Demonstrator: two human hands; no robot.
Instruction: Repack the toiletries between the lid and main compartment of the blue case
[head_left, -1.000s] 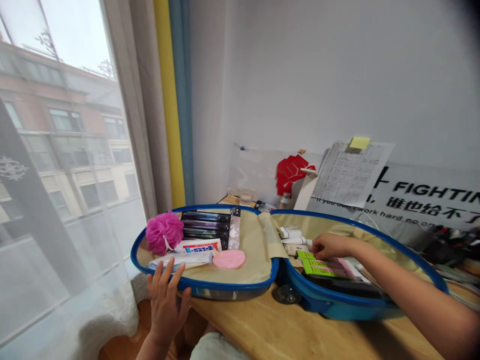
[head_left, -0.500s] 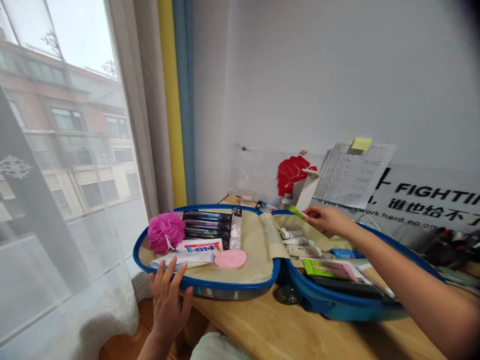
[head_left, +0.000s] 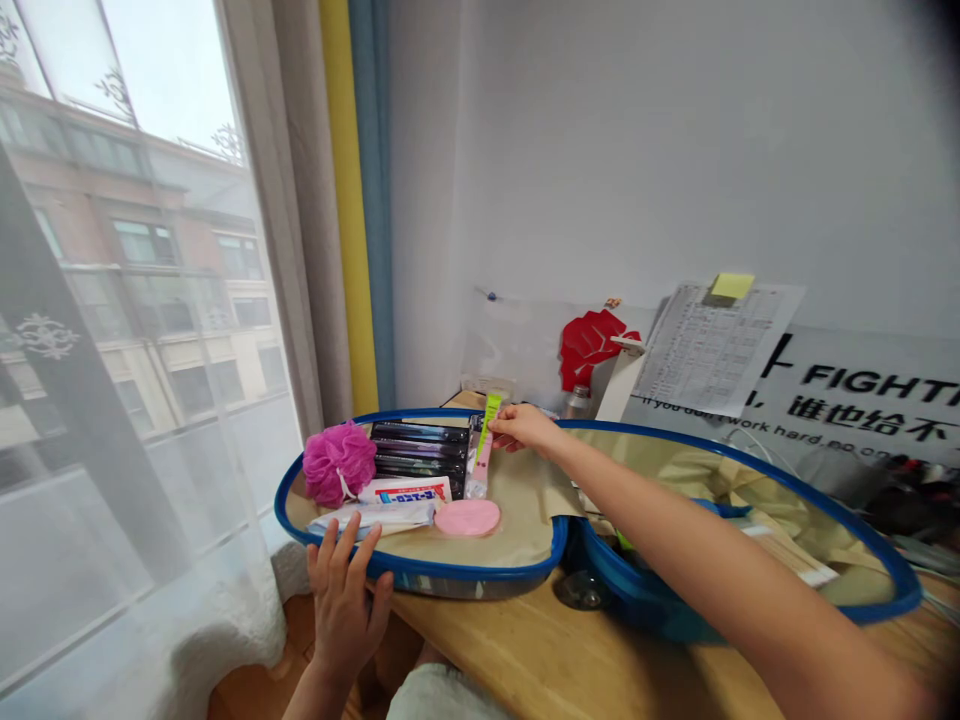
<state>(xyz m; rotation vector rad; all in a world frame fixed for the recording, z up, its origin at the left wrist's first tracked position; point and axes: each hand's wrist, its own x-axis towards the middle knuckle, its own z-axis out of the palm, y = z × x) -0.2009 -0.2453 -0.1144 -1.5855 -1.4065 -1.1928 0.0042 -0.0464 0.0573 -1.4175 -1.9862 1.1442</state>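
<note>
A blue-rimmed suitcase [head_left: 480,572] lies opened flat on a wooden table. My left hand [head_left: 346,590] rests on the front rim of its left half, fingers spread, touching the edge near a white flat packet [head_left: 375,518]. Over that half, my right hand [head_left: 521,428] pinches a slim green-and-pink packet [head_left: 490,412], held upright at the right end of several dark slim packages [head_left: 420,450]. Around it lie a purple bath puff [head_left: 339,462], a toothpaste box or tube [head_left: 409,490] and a pink round item [head_left: 467,518]. My right forearm hides much of the right half.
Inside the right half are a blue item [head_left: 720,508] and a beige flat item [head_left: 787,550]. Behind stand a metal bottle [head_left: 577,402] and a white stand holding paper sheets [head_left: 712,345]. A sheer curtain [head_left: 150,450] hangs at the left.
My right hand has moved left from above the right half to the left half, carrying the green-and-pink packet. My left hand stays at the rim.
</note>
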